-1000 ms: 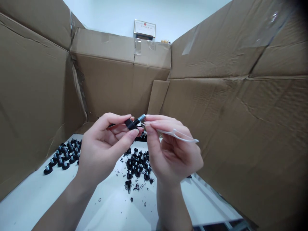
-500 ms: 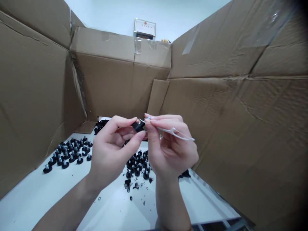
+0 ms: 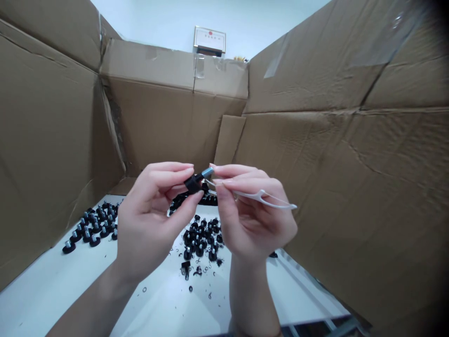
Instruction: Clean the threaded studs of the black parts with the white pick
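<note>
My left hand (image 3: 154, 210) pinches a small black part with a metal stud (image 3: 197, 180) between thumb and fingers, held up at chest height. My right hand (image 3: 252, 210) is closed on a thin white plastic pick (image 3: 270, 200), whose tip touches the stud end of the part. Both hands meet above a white table (image 3: 52, 285). Below them lies a cluster of black parts (image 3: 201, 238) with small black rings scattered about.
Another group of black parts with metal studs (image 3: 93, 224) sits at the left of the table. A further dark pile (image 3: 196, 199) lies behind my hands. Tall cardboard walls (image 3: 333, 164) enclose the table on the left, back and right.
My hands shifted slightly and the black part turned in my left fingers, so its metal stud shows again. The pick's handle swung a little to the right.
</note>
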Demonstrator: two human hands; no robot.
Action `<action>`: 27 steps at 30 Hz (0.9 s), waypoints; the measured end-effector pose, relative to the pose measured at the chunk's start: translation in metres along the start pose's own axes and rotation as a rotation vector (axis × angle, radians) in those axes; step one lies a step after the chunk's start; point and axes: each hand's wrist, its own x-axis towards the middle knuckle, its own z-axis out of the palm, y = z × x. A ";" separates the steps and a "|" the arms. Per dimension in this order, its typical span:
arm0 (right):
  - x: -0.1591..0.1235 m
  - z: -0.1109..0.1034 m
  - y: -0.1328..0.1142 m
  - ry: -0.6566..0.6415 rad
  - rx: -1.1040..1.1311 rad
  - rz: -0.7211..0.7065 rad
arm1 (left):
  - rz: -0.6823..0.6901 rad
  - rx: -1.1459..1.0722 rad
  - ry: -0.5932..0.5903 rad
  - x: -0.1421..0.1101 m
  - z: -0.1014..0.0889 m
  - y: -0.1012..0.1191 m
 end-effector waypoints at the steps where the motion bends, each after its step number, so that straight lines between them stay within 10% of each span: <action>1: 0.000 0.000 0.000 -0.003 -0.005 -0.004 | 0.020 0.025 0.010 0.000 0.000 0.000; 27: -0.005 0.006 -0.003 0.022 -0.040 0.018 | 0.408 0.419 0.120 0.000 0.000 -0.011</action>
